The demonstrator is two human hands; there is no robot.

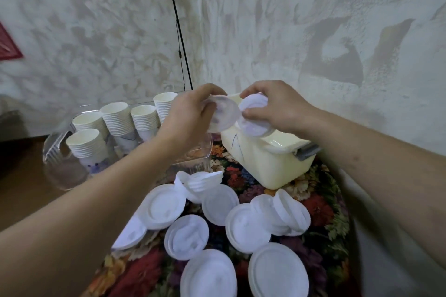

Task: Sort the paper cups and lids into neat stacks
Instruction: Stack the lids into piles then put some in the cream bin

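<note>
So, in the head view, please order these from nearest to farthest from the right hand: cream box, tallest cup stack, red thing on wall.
From the right hand:
1. Cream box, directly beneath it.
2. Tallest cup stack, to its left, beyond the left hand.
3. Red thing on wall, at the far left edge.

Two bare forearms reach in from the bottom corners, with no sleeves, watch or bracelet showing on either. The left hand (193, 113) and the right hand (275, 106) wear no gloves or rings. A few small marks dot the right forearm (362, 161).
</note>
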